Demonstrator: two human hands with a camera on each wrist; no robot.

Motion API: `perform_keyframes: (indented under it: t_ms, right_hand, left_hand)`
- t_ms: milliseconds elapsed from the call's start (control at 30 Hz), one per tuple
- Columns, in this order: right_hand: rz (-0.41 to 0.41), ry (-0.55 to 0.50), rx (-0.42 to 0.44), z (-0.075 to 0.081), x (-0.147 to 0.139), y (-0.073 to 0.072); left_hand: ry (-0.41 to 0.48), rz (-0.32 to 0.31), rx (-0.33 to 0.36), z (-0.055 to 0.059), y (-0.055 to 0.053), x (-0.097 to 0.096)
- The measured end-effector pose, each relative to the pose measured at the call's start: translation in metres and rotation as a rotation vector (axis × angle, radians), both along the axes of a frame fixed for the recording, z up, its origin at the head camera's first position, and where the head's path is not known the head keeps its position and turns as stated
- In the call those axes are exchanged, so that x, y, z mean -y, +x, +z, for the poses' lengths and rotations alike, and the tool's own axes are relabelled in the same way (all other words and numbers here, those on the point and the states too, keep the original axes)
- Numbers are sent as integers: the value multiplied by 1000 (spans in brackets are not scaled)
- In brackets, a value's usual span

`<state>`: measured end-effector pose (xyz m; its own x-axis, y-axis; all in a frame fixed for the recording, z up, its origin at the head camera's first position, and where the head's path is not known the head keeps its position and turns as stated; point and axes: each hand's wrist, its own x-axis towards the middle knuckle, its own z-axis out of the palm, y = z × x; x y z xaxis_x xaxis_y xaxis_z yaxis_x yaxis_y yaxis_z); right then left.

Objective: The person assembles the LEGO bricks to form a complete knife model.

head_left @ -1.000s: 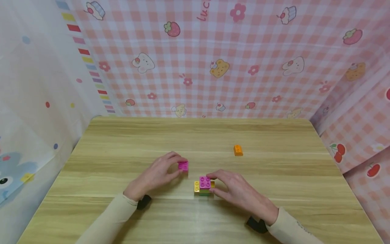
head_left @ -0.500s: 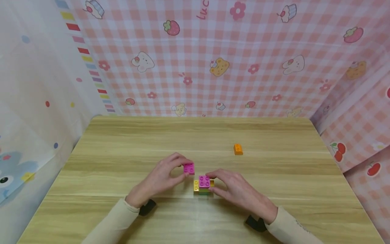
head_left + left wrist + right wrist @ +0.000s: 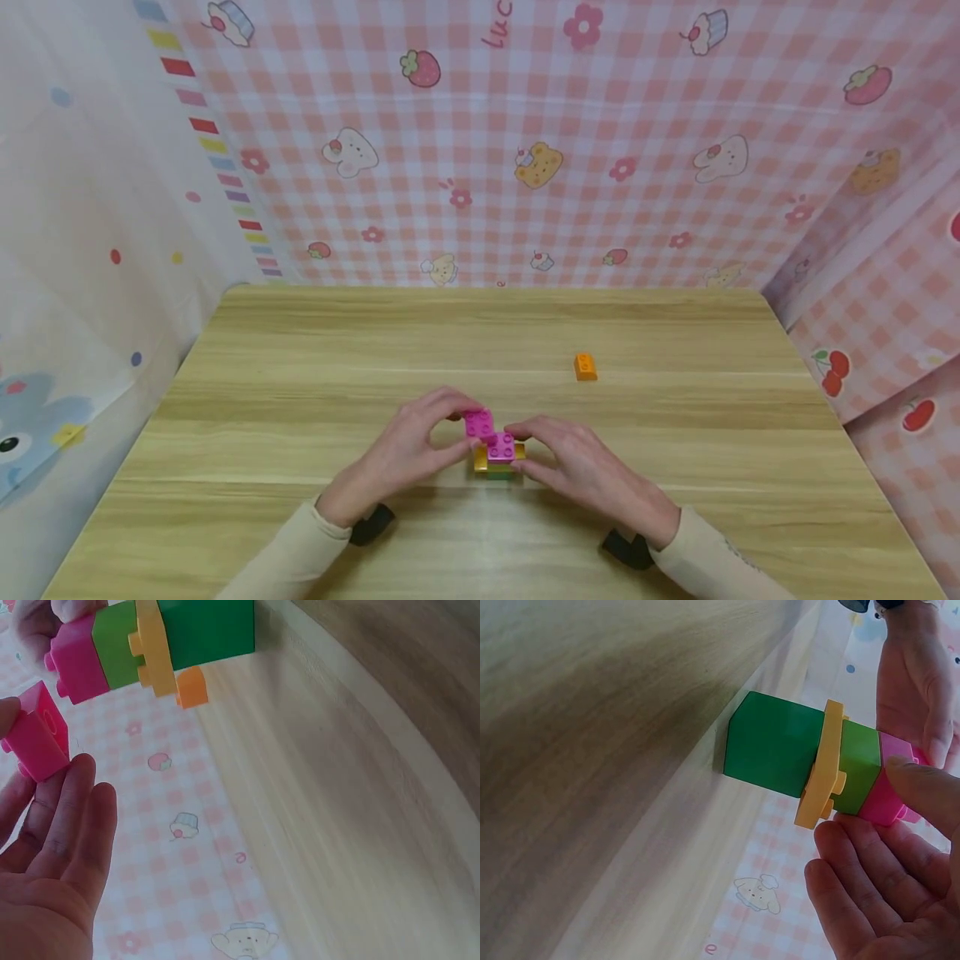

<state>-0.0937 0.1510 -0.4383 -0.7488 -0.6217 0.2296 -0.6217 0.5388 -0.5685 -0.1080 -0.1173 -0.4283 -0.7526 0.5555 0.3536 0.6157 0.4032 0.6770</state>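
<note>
Pinching a loose pink toy brick (image 3: 477,422) between thumb and fingertips, the left hand (image 3: 408,442) holds it up just beside a small stack, its fingers only slightly parted, about the width of the brick. In the left wrist view a narrow gap separates this brick from the stack, and its hollow underside partly shows. The right hand (image 3: 581,454) grips the stack from its other side near the top, thumb against a pink top brick (image 3: 500,450), fingertips across from it, the grasp only as wide as the brick.

The stack stands upright and has 4 layers: a dark green brick (image 3: 776,742) at the bottom, a yellow plate (image 3: 823,765) that juts out past it on 2 sides, a lime green brick (image 3: 859,766) above that, and the pink top brick, studs up.

Both wrists carry black straps (image 3: 372,525) below cream sleeves (image 3: 288,554). Beyond the hands, an orange curved brick (image 3: 586,367) with 2 studs lies well apart from the stack, farther back and to the right on the wood-grain desk (image 3: 337,333). Behind the desk hangs a pink-and-white checked curtain (image 3: 480,108) printed with strawberries, cupcakes, flowers and bears; a white curtain (image 3: 82,175) with coloured dots hangs at the left.
</note>
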Motion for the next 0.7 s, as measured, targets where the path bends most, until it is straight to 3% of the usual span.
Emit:
perform_keyframes:
  t_ms: [200, 400, 700]
  right_hand:
    - [-4, -17, 3, 0, 0, 0]
    - [-10, -22, 10, 1, -1, 1]
    - [-6, -13, 22, 0, 0, 0]
  left_hand:
    - [27, -9, -15, 1, 4, -3]
    - [43, -57, -65, -1, 7, -9]
    - [24, -66, -60, -3, 8, -15]
